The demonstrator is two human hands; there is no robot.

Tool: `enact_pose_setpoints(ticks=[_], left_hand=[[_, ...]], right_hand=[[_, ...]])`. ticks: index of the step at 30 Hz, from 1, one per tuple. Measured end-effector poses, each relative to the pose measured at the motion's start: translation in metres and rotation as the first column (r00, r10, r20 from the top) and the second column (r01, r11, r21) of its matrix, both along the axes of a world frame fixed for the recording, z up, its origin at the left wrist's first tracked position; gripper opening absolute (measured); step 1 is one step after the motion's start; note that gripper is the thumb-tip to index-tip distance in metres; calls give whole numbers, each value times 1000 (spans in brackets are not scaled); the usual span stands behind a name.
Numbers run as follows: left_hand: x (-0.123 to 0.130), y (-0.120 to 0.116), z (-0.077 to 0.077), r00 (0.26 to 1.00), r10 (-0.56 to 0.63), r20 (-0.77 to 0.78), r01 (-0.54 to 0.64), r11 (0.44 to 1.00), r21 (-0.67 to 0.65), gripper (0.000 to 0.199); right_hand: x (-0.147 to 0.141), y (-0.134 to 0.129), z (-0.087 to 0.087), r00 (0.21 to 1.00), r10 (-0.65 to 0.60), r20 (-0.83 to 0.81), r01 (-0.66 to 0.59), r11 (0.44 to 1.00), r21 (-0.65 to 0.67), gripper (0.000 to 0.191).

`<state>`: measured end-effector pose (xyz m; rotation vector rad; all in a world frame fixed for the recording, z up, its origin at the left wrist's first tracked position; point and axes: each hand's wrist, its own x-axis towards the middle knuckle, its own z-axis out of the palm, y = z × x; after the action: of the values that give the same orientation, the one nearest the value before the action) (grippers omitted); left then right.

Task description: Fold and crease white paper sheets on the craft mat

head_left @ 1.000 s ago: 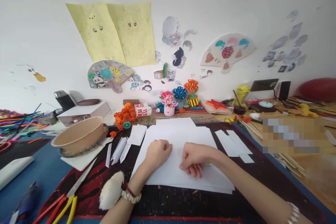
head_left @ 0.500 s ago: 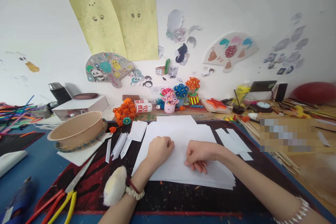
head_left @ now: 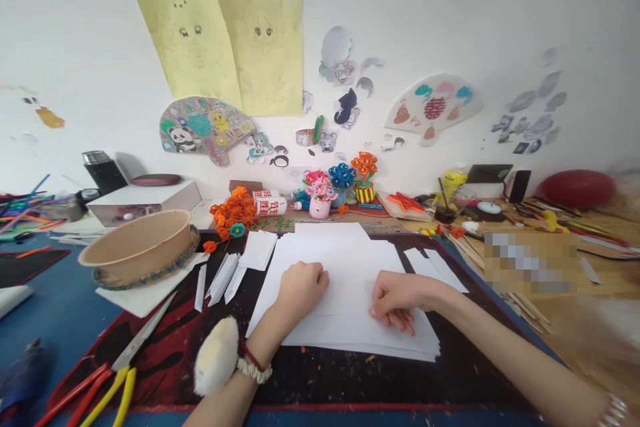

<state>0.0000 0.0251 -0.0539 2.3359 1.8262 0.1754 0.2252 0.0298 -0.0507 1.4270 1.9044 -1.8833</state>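
Note:
A stack of white paper sheets (head_left: 345, 257) lies on the dark cutting mat in front of me, its lower right edges slightly fanned. My left hand (head_left: 303, 290) rests curled on the left part of the top sheet, knuckles up; its fingertips are hidden beneath it. Over the right part of the stack is my right hand (head_left: 397, 300), wrist bent, with thumb and forefinger pinched together and the other fingers loosely curled. Whatever is in that pinch, if anything, cannot be made out. A faint line crosses the sheet between the hands.
Folded white paper pieces (head_left: 224, 278) lie left of the stack, more paper pieces (head_left: 440, 267) right of it. Scissors (head_left: 123, 360) with red and yellow handles lie open at lower left, near a beige bowl (head_left: 137, 240). Orange craft flowers (head_left: 235, 213) and potted ones (head_left: 320, 205) stand behind.
My right hand has slid rightward over the paper, away from my left hand, keeping its pinched shape. The left hand stays curled at the same place on the sheet. The view has shifted slightly.

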Motion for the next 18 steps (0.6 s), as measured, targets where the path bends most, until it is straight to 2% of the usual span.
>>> enact_pose_setpoints(ticks=[18], left_hand=[[0, 1, -2, 1000, -4, -22, 4, 1000, 29, 34]], right_hand=[[68, -9, -9, 983, -165, 86, 162, 986, 35, 34]])
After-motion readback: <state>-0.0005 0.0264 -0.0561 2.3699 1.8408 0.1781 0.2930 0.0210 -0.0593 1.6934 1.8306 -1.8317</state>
